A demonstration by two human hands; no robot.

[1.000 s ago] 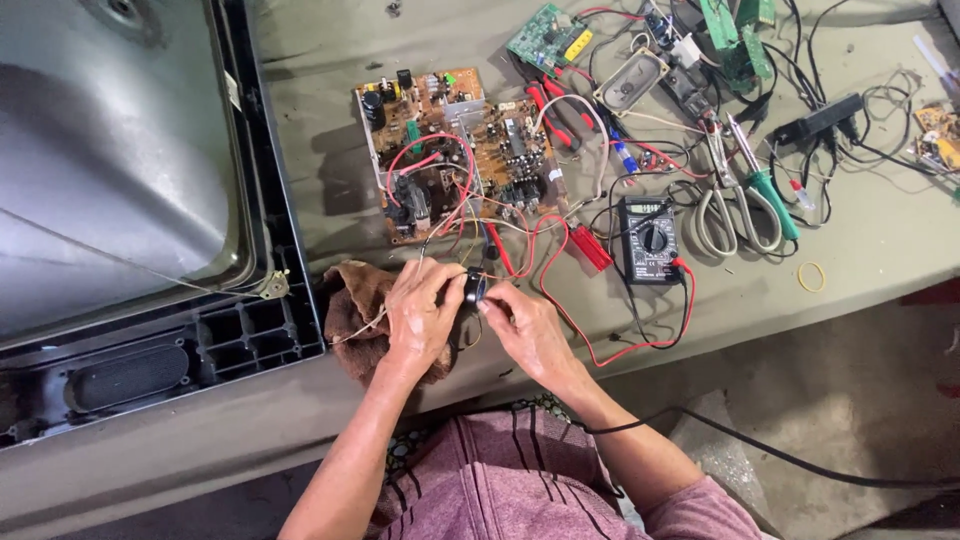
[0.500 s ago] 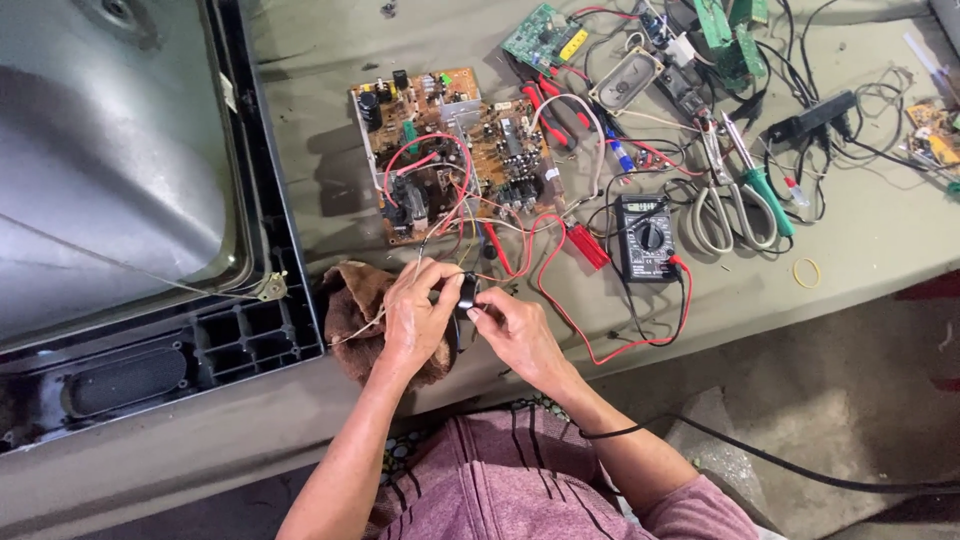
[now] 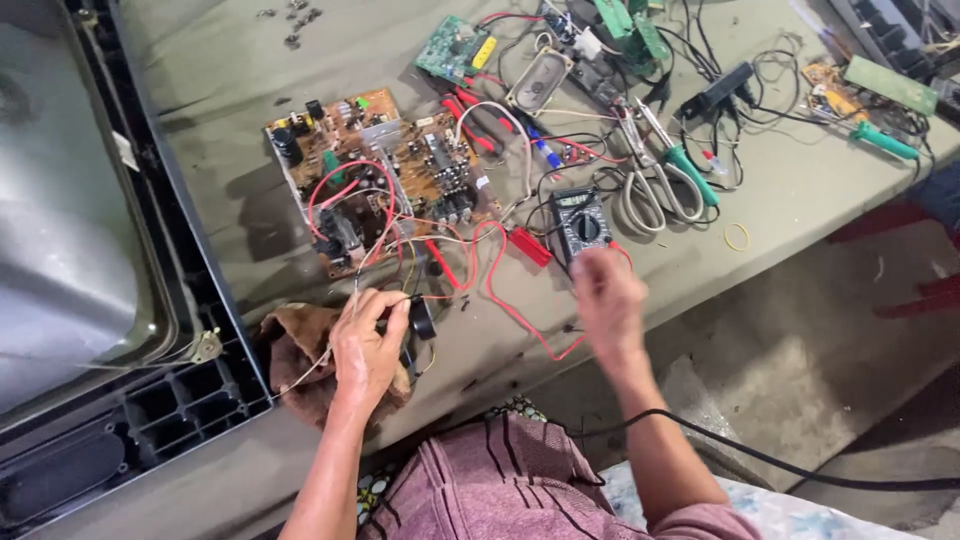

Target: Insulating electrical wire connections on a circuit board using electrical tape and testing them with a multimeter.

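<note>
The left hand has its grip closed on a small black part with thin wires, over a brown cloth at the near edge of the surface. The right hand (blurred, so I cannot tell its grip) hovers just below the black multimeter, apart from the part.

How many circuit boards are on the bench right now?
4 clearly. A large brown circuit board left of centre, a small green board above it, green boards at the top edge, and a board at far right. Wires may hide more.
</note>
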